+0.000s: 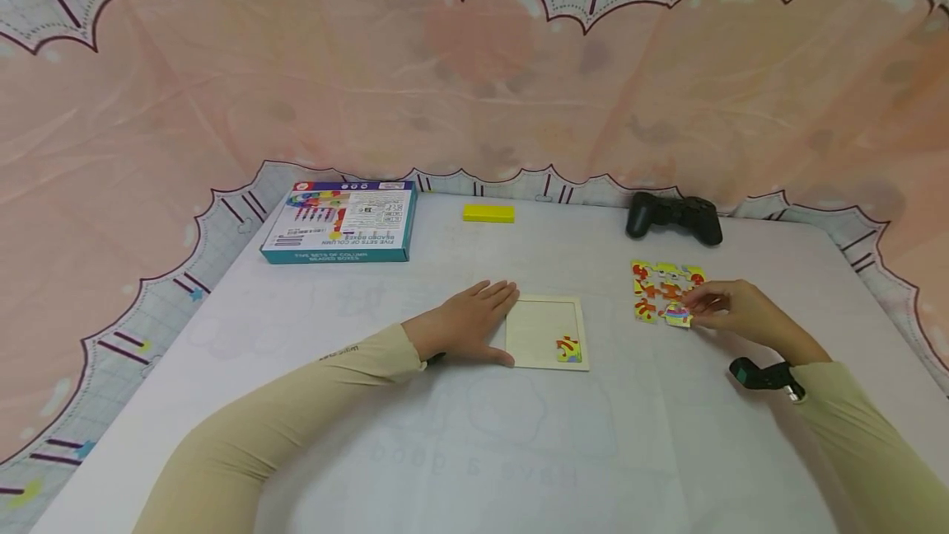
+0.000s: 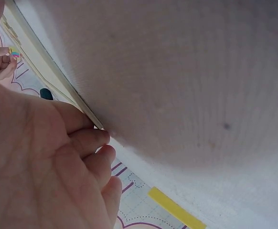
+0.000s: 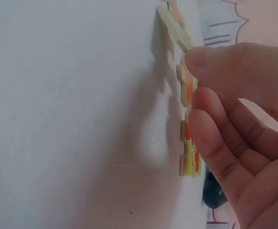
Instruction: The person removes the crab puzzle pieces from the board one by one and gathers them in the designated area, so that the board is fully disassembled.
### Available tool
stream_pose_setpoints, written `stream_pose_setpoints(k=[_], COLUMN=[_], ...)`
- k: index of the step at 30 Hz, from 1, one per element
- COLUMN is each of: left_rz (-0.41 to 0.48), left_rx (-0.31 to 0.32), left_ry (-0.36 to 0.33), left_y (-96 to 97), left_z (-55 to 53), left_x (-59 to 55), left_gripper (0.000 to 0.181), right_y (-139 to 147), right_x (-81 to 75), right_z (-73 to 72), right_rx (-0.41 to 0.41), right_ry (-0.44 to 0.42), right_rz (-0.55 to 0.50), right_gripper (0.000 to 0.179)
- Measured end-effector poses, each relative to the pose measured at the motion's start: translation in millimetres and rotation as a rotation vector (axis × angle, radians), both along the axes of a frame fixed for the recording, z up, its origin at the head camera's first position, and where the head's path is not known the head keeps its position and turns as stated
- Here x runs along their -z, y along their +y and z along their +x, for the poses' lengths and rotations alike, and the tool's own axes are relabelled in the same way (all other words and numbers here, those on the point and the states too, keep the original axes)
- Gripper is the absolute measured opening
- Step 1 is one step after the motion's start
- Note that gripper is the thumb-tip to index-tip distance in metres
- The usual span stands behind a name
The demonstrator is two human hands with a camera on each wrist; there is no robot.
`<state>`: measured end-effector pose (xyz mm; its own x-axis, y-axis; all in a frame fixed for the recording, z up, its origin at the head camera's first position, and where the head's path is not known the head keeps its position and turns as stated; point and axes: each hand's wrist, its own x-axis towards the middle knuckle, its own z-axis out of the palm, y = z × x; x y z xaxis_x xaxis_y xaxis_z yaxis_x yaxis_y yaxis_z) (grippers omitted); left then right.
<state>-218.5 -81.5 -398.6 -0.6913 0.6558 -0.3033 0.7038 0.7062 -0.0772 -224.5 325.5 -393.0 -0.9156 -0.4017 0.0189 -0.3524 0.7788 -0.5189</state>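
A square puzzle board (image 1: 534, 328) with a raised rim lies mid-table, and one yellow-and-red puzzle piece (image 1: 568, 349) sits in its near right corner. My left hand (image 1: 474, 324) rests at the board's left edge, fingers straight and touching the rim. Over on the right, my right hand (image 1: 730, 316) pinches a puzzle piece (image 1: 677, 315) with a rainbow-like pattern between thumb and fingers. In the right wrist view that piece (image 3: 175, 31) is tilted up off the table. Just beyond it lie several loose pieces (image 1: 645, 291) grouped together, partly hidden by the right hand.
A black game controller (image 1: 674, 218) lies behind the loose pieces. At the back middle is a yellow block (image 1: 488, 213). A flat boxed set (image 1: 339, 222) lies at the back left. A patterned curtain (image 1: 474, 89) hangs behind the white table (image 1: 445, 452).
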Motion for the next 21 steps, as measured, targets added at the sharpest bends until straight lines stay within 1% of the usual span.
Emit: stream_pose_setpoints(k=[6, 11, 21], left_rz=[0.006, 0.009, 0.0], left_rx=[-0.002, 0.002, -0.011], left_ry=[-0.004, 0.004, 0.002], left_y=[0.2, -0.6, 0.5], left_z=[0.2, -0.8, -1.8], left_x=[0.3, 2.4, 3.8], left_gripper=[0.104, 0.104, 0.105], right_y=[-0.9, -1.3, -3.4], right_x=[2.2, 1.5, 2.5], right_z=[-2.3, -3.3, -3.3], right_rx=[0.018, 0.018, 0.048], right_ry=[-0.042, -0.048, -0.08], right_rz=[0.011, 0.008, 0.048], right_gripper=[0.025, 0.027, 0.031])
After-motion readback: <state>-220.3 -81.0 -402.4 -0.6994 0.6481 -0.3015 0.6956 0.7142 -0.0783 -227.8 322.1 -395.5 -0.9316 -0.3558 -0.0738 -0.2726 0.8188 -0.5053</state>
